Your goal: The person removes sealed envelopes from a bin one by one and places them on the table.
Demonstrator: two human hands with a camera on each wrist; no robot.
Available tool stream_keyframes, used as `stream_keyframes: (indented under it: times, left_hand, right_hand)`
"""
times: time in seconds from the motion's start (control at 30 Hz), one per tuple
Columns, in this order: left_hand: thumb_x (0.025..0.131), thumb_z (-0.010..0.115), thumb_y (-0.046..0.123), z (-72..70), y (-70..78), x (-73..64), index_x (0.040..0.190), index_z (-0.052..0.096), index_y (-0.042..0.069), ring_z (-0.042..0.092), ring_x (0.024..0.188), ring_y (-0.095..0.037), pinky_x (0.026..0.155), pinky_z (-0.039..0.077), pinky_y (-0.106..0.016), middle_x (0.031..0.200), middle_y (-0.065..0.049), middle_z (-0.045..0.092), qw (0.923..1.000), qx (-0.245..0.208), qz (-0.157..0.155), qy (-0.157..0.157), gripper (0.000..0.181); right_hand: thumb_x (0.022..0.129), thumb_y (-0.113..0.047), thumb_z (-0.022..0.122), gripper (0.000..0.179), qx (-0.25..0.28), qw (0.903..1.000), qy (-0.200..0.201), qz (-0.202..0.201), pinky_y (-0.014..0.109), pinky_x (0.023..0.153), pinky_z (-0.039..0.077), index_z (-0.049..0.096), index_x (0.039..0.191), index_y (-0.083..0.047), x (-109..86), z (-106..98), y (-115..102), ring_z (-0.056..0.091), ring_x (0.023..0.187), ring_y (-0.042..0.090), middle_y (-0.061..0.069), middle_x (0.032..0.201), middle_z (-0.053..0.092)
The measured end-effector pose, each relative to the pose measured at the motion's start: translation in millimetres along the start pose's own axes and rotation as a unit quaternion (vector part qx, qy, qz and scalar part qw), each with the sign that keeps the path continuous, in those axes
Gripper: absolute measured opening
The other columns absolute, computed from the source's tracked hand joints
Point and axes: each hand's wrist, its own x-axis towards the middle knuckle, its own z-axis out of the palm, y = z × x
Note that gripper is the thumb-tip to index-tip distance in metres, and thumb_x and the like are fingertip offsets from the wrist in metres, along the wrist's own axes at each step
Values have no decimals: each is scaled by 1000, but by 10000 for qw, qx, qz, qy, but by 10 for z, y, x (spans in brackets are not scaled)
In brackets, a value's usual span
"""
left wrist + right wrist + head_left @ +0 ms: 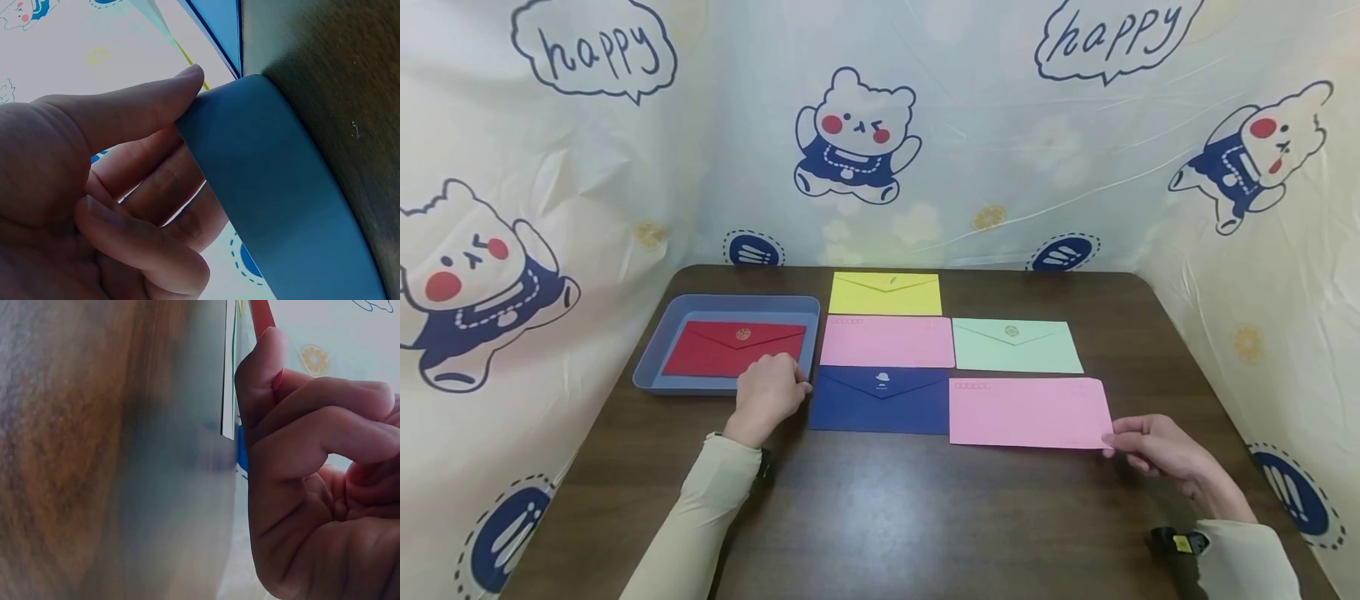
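Observation:
In the head view, a blue tray [651,354] holds a red envelope [707,350] with a gold seal. My left hand [769,396] grips the tray's rim near its front right corner. The left wrist view shows the thumb at the rim and the fingers behind the tray wall [269,162]. At the right, my right hand [1161,450] pinches the lower right corner of a pink envelope [1026,412] between thumb and fingers. In the right wrist view, a reddish strip of that envelope [261,315] shows at the fingertips.
Left of the pinched envelope lies a navy envelope [880,404]. Behind are another pink envelope [887,342], a mint green envelope [1015,346] and a yellow envelope [887,296]. All lie on a dark wooden table [865,508]. A printed cloth [970,167] surrounds the table's back and sides.

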Motion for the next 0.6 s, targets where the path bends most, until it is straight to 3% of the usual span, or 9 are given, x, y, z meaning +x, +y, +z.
stream_keyframes:
  times: [0.6]
  left_hand:
    - [84,89,18,3,-9,15,105,81,3,62,65,-23,57,55,-38,73,-7,68,10000,-11,24,2,27]
  right_hand:
    - [104,-17,66,24,-508,9984,224,-49,27,49,41,72,106,6,13,61,-28,52,55,14,8,83,72]
